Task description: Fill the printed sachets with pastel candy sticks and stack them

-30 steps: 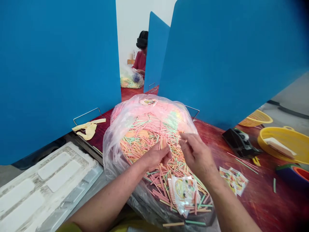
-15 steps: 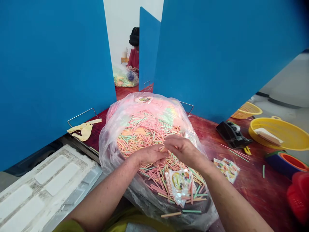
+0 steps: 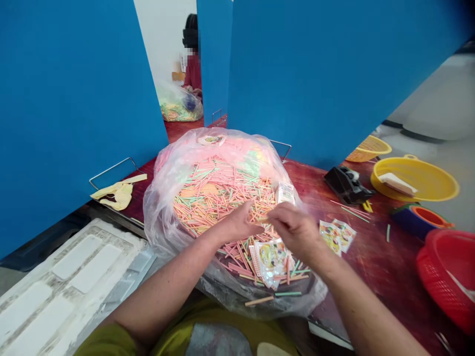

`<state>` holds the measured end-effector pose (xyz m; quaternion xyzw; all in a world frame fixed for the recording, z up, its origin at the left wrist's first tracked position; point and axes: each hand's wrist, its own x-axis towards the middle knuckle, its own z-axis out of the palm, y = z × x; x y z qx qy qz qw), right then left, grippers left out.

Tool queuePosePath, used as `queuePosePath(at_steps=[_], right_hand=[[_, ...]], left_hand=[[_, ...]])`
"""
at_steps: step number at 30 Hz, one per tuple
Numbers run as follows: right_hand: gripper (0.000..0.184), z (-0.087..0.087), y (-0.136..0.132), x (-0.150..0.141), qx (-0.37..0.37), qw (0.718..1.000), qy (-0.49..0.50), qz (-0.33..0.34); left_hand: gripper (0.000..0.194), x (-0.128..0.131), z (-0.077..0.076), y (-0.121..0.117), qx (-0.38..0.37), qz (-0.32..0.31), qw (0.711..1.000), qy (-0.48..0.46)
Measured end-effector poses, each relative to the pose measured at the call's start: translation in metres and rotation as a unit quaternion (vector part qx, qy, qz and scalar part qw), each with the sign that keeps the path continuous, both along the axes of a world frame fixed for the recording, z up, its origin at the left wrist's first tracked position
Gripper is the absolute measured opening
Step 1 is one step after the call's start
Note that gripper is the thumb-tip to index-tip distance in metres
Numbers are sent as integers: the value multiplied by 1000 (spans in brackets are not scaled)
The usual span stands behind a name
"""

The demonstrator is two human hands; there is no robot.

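- Tall, smooth blue boards [image 3: 289,74] stand on a shiny dark-red table [image 3: 374,267].
- Crinkly see-through plastic bag [image 3: 159,232] holds thin, straight pink, green and orange sticks [image 3: 210,210].
- Left hand [image 3: 234,225]: grip spread, over the bag.
- Right hand [image 3: 297,230]: grip pinching a thin pale-orange stick [image 3: 262,220] above the others.

We count one bare left hand [image 3: 235,225], one bare right hand [image 3: 293,225], two clear plastic bags [image 3: 159,222], three flat blue partition panels [image 3: 297,74], three bent-wire feet [image 3: 111,168], two round yellow plastic baskets [image 3: 434,180], one black tape dispenser [image 3: 347,185], two printed packets [image 3: 345,234] loose on the red-brown tabletop [image 3: 371,262]. Thin pastel sticks [image 3: 222,198]: too many for us to count.
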<state>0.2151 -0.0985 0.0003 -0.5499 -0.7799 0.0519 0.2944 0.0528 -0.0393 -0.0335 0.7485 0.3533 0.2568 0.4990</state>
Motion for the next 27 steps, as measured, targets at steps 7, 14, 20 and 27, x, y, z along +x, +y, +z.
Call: queuePosePath(at_steps=[7,14,20,27], right_hand=[[26,-41,-51,64,-125,989,-55,-61],[21,-30,-62,69,-252,934,222,-119],[19,-47,-46,47,-161,978,112,-77],[24,-51,-48,57,-278,903,315,-93]], left_hand=[[28,40,-32,-40,216,-27,954,208],[18,45,-31,-15,172,-26,959,222],[20,49,-31,-15,217,-25,957,189],[17,40,-11,-3,186,-96,937,279]])
